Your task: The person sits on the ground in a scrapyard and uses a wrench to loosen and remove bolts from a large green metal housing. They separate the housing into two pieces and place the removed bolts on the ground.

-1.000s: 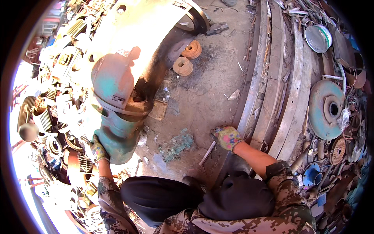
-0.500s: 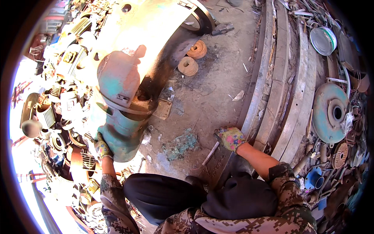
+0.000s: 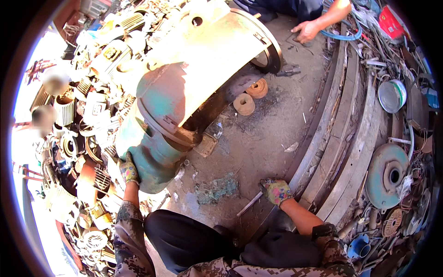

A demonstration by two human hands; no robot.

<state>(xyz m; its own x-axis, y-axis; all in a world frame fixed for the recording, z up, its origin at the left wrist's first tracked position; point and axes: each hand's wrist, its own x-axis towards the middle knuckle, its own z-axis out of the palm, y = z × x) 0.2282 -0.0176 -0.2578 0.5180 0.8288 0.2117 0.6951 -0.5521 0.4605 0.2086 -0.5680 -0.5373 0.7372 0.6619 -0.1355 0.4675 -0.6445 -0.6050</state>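
- Head view: left hand, fingers pressed flat against the teal motor housing, seemingly steadying it on the dirt ground.
- Right hand, fingers curled around a metal rod, tip angled toward the ground.

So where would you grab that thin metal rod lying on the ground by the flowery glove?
Probably at its upper right end, where the right hand already sits. The metal rod lies flat on the dirt, slanting down to the left, so that end is nearest. Come from above, with a pinching grip across its thin width. The left hand is on the green machine housing.
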